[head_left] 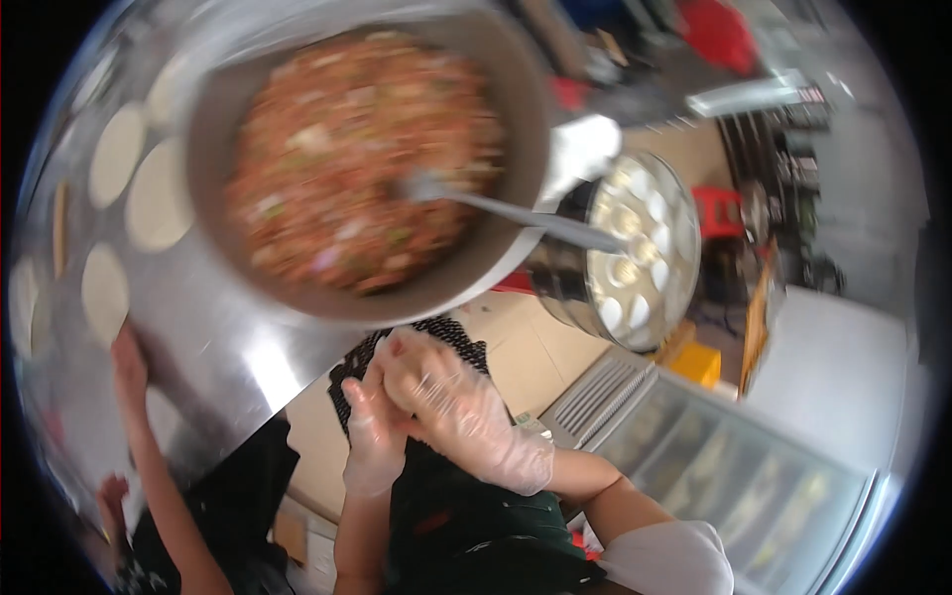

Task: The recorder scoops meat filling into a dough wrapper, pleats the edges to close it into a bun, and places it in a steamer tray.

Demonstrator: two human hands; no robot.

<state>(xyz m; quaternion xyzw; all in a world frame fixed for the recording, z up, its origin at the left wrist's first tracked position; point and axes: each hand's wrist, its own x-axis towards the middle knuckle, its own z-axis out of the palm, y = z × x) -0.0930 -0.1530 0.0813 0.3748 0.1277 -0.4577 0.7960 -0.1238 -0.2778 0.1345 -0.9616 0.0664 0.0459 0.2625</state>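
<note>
While both gloved hands press together below the filling bowl (367,169), left hand (375,436) and right hand (456,412) cup sth small — grip closed, contents hidden; dough rounds (157,198) wait on counter (228,347) w/in reach.

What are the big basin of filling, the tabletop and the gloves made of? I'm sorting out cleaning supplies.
The basin looks like dull metal: grey, smooth wall, thin pale rim. The tabletop seems to be stainless steel, brushed, with bright glare streaks. The gloves on the left hand and right hand look like thin clear plastic, wrinkled and see-through.
</note>
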